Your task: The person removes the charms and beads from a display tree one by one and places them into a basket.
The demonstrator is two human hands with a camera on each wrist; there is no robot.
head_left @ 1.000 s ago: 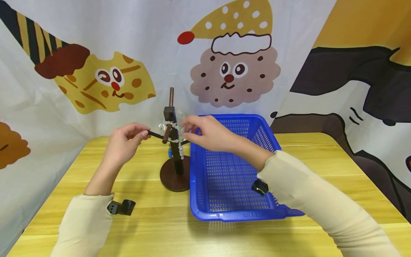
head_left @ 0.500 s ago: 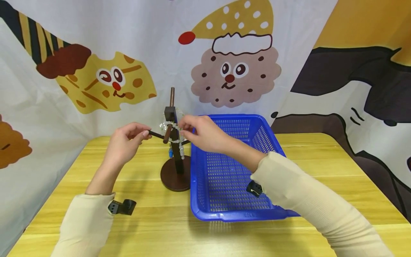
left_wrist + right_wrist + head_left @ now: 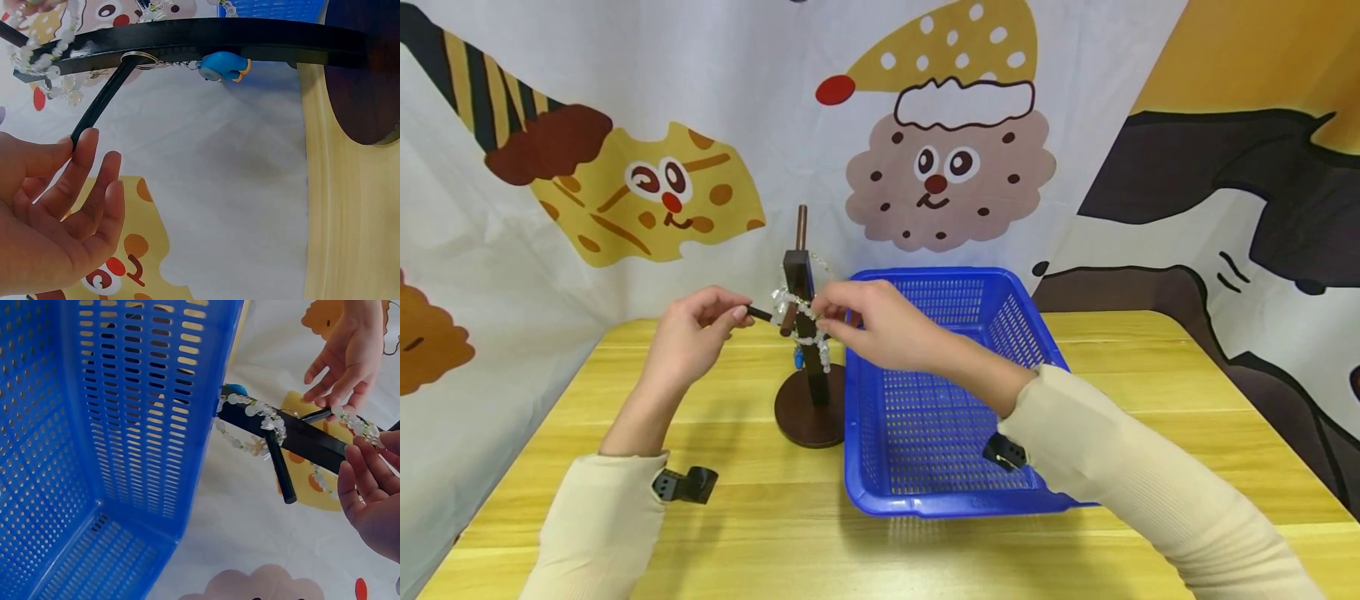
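A dark wooden display stand [image 3: 817, 383] with several side pegs stands upright on a round base. Thumb and fingertips of my left hand [image 3: 688, 342] pinch the tip of its left peg [image 3: 103, 103]. My right hand [image 3: 880, 323] pinches a clear beaded bracelet [image 3: 356, 425] that loops about the upper part of the stand. Another beaded bracelet [image 3: 256, 407] hangs on a lower peg [image 3: 281, 472], seen in the right wrist view. From the left peg, by a metal ring, hangs a keychain with a blue figure [image 3: 222, 64].
A blue plastic basket [image 3: 925, 504] with slotted walls stands right beside the stand, under my right forearm. The wooden table [image 3: 760, 533] carries both. Behind them hangs a white cloth [image 3: 805, 150] printed with cartoon figures.
My right hand has moved left and slightly down, its fingers closing on the bracelet, which has shifted on the stand. My left hand keeps its pinch on the peg.
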